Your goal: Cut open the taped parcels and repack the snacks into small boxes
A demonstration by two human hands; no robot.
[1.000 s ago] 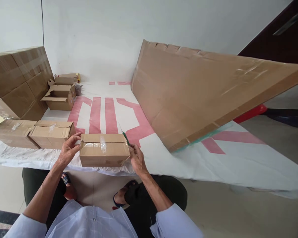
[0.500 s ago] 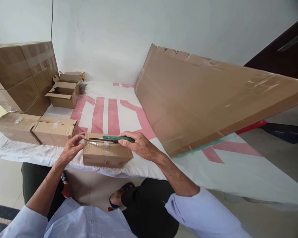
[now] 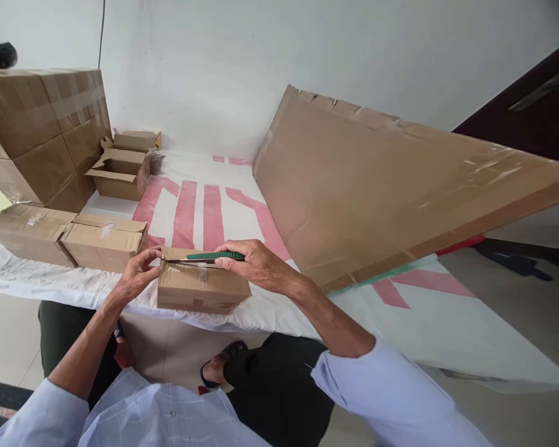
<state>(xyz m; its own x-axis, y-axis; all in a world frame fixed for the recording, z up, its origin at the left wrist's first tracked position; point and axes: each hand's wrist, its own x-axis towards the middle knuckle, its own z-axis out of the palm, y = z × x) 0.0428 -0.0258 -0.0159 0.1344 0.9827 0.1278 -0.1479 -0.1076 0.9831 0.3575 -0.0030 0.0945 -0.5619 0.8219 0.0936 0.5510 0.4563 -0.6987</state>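
Observation:
A small brown cardboard box (image 3: pixel 200 292) sits at the front edge of the cloth-covered table, with clear tape across its top seam. My right hand (image 3: pixel 256 264) is closed round a green-handled utility knife (image 3: pixel 214 255), held nearly level over the box top. Its thin blade end points left and lies at the seam near the left corner; whether it is inside the gap I cannot tell. At that same corner my left hand (image 3: pixel 140 273) grips the box's left end, fingertips close to the blade.
Two taped boxes (image 3: pixel 105 242) stand to the left. Behind them are open cartons (image 3: pixel 116 186) and a stack of large boxes (image 3: pixel 41 130). A big cardboard panel (image 3: pixel 377 192) leans on the right. A dark object (image 3: pixel 0 56) shows above the stack.
The knife and my right hand have shifted slightly left along the seam, with the blade end nearer the left corner. My left hand stays at the box. The view has tilted slightly.

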